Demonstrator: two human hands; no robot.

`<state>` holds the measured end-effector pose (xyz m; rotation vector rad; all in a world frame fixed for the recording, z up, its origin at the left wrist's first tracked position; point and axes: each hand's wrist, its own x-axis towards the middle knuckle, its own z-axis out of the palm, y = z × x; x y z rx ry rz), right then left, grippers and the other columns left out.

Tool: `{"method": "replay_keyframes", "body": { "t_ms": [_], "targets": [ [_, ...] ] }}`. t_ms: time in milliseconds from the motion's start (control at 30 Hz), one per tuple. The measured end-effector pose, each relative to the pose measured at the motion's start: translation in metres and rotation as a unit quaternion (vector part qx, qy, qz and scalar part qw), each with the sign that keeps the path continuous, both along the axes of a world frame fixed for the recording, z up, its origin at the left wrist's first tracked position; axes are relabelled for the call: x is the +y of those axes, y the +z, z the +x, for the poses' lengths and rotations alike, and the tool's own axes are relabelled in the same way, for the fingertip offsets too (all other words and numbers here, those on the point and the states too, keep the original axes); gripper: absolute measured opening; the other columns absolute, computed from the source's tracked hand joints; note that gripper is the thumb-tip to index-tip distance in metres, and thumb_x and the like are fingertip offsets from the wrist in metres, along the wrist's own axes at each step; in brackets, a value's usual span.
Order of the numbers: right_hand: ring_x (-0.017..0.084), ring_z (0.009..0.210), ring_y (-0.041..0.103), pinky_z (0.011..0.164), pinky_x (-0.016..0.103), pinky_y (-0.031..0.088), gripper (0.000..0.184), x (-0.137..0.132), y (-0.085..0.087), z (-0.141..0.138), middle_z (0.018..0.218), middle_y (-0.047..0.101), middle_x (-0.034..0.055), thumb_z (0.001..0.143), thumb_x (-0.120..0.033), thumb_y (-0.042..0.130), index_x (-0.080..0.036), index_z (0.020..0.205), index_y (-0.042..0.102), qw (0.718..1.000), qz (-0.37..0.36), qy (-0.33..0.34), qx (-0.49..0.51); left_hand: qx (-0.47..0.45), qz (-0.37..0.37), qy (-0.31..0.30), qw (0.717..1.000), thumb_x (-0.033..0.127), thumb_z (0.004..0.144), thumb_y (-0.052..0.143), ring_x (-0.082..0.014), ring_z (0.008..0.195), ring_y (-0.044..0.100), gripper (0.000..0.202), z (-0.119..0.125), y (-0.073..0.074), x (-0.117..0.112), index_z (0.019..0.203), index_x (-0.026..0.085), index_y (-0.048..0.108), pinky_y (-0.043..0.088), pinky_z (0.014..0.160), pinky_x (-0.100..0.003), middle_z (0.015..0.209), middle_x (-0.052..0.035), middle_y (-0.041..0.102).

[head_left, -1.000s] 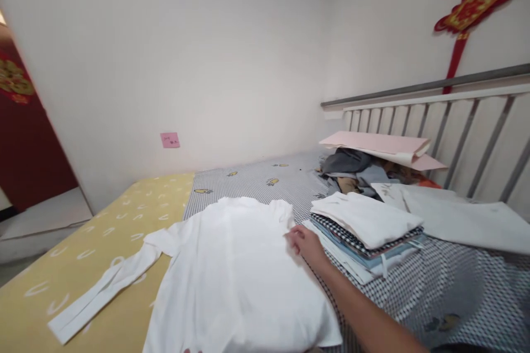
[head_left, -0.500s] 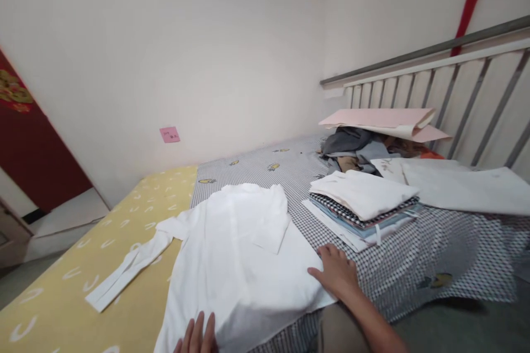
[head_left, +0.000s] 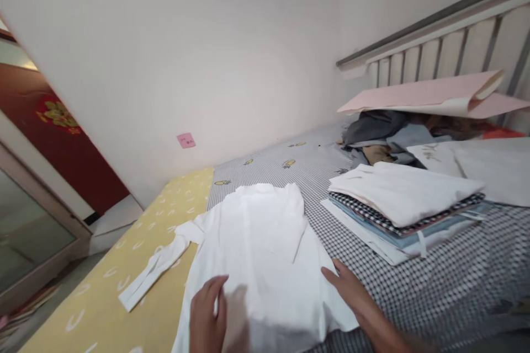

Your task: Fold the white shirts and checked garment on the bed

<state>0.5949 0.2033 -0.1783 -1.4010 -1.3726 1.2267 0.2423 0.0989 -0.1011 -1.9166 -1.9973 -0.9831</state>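
Note:
A white long-sleeved shirt (head_left: 265,231) lies spread on the bed in the head view. Its left sleeve (head_left: 155,276) stretches out over the yellow cloth, and the other lies folded across the body. My left hand (head_left: 208,314) is over the lower left part of the shirt, fingers curved and thumb apart, with nothing in it; a shadow falls beside it. At the shirt's lower right edge rests my right hand (head_left: 351,292), thumb and fingers apart; part of its fingers is hidden.
To the right sits a stack of folded clothes (head_left: 406,193), white on top with checked and blue layers below. Behind it are a heap of dark clothes (head_left: 375,131), a pink folded sheet (head_left: 422,94) and another white garment (head_left: 497,168). A railed headboard (head_left: 451,55) borders the bed.
My left hand has risen and moved up over the shirt, coming more into view. My right hand stays by the shirt's right edge. The view has swung slightly left.

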Motion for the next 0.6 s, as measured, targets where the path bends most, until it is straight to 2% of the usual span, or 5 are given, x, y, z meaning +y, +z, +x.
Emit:
{"method": "replay_keyframes", "body": {
  "t_ms": [133,233,333,500,600],
  "targets": [
    [0.028,0.104,0.071,0.091,0.04,0.056,0.048,0.0,-0.004,0.005,0.119,0.073,0.0137,0.078,-0.044,0.053,-0.017,0.116,0.062,0.992,-0.026,0.032,0.119,0.042,-0.093,-0.027,0.994,0.035,0.096,0.041,-0.0281,0.12,0.062,0.04,0.075,0.044,0.077,0.121,0.018,0.067,0.046,0.106,-0.048,0.132,-0.0146,0.065],
    [0.027,0.115,0.067,0.099,0.039,0.052,0.048,-0.001,0.001,0.006,0.125,0.071,0.0127,0.078,-0.041,0.051,-0.018,0.118,0.062,0.999,-0.008,0.027,0.044,0.054,-0.263,0.032,0.963,0.043,0.092,0.052,-0.0345,0.146,0.035,0.046,0.107,0.041,0.12,0.127,0.014,0.062,0.032,0.116,-0.055,0.158,-0.0196,0.04],
    [0.027,0.124,0.062,0.102,0.038,0.05,0.052,-0.003,0.001,0.004,0.128,0.07,0.0112,0.079,-0.04,0.049,-0.019,0.124,0.062,0.999,-0.012,0.007,-0.045,0.004,-0.353,0.079,0.932,0.056,0.088,0.056,-0.0399,0.151,0.023,0.052,0.122,0.022,0.144,0.12,0.016,0.062,0.029,0.113,-0.063,0.164,-0.0209,0.028],
    [0.027,0.127,0.06,0.102,0.038,0.05,0.055,-0.002,-0.01,0.002,0.133,0.068,0.0086,0.081,-0.042,0.048,-0.023,0.132,0.058,0.997,-0.03,0.022,-0.067,-0.085,-0.301,0.125,0.942,0.029,0.08,0.065,-0.0365,0.149,0.027,0.035,0.145,0.004,0.166,0.113,0.019,0.061,0.027,0.115,-0.059,0.159,-0.0182,0.035],
    [0.027,0.13,0.058,0.104,0.037,0.049,0.06,0.0,-0.021,0.004,0.137,0.064,0.0087,0.083,-0.045,0.046,-0.021,0.139,0.054,0.997,-0.032,0.01,-0.071,-0.178,-0.257,0.12,0.942,0.023,0.082,0.062,-0.0305,0.128,0.054,0.017,0.153,0.016,0.188,0.099,0.018,0.061,0.045,0.102,-0.045,0.134,-0.0157,0.06]
  ]
}}
